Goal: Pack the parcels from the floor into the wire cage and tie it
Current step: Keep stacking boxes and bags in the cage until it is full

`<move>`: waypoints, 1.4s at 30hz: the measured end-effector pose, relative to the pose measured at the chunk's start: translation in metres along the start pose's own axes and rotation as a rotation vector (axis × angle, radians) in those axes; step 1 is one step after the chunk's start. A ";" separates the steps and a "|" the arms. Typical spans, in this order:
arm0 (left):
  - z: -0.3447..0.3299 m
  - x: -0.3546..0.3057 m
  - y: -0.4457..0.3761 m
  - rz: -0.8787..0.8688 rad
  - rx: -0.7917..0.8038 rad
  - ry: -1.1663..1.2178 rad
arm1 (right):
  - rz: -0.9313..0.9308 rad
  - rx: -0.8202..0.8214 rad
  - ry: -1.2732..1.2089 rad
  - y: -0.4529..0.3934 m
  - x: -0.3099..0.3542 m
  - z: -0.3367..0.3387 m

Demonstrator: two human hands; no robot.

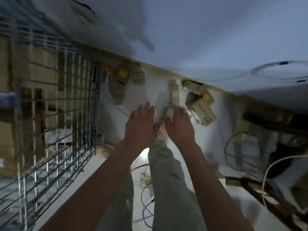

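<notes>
- While both arms reach down & fwd, the left hand (140,124) hangs over bare white floor (150,90) w/ fingers straight and spread; its grip is slack, holding nothing.
- Right hand (179,125) is laid over the near end of a long narrow cardboard parcel (174,93); fingers mostly straight on top. Can't tell if the thumb is hooked under – pic is blurred.
- That parcel lies on the floor, running away from the hand toward the wall base.
- Just right of it: a bigger brown parcel w/ yellow sticker (202,108), tilted, some clear wrap beside it.
- Further left by the wall: another yellow-sticker parcel (120,84) and a small box (138,77) beside it, both on the floor.
- Wire cage (66,97) stands at left, well apart from the hands; cardboard boxes show through its mesh.
- Person's legs in grey-green trousers (168,180) below the arms.
- Loose cables (233,147) – white, black, one red – lie across the floor near the feet & to the right.
</notes>
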State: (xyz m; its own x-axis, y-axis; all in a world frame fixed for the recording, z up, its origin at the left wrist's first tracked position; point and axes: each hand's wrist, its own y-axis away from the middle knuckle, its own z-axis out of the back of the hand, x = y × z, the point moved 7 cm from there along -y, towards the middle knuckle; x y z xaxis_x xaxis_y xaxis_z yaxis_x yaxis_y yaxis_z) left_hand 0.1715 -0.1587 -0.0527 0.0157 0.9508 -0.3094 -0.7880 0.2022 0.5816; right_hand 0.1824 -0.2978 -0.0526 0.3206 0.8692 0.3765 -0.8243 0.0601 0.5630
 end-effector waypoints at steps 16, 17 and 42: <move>-0.121 0.070 -0.201 0.215 0.122 -0.188 | -0.306 0.119 -0.031 -0.146 -0.210 -0.076; -0.119 0.080 -0.219 0.221 0.073 -0.209 | -0.304 0.108 -0.035 -0.165 -0.214 -0.092; -0.071 0.131 -0.091 0.222 -0.458 0.823 | -0.572 0.224 -1.197 -0.128 -0.081 -0.151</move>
State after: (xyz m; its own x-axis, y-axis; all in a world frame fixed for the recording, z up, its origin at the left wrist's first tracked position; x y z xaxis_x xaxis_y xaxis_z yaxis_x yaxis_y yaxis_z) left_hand 0.2014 -0.0689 -0.1993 -0.4615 0.4586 -0.7594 -0.8872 -0.2394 0.3945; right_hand 0.1913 -0.3018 -0.2665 0.8941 -0.2173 0.3917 -0.3821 0.0865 0.9201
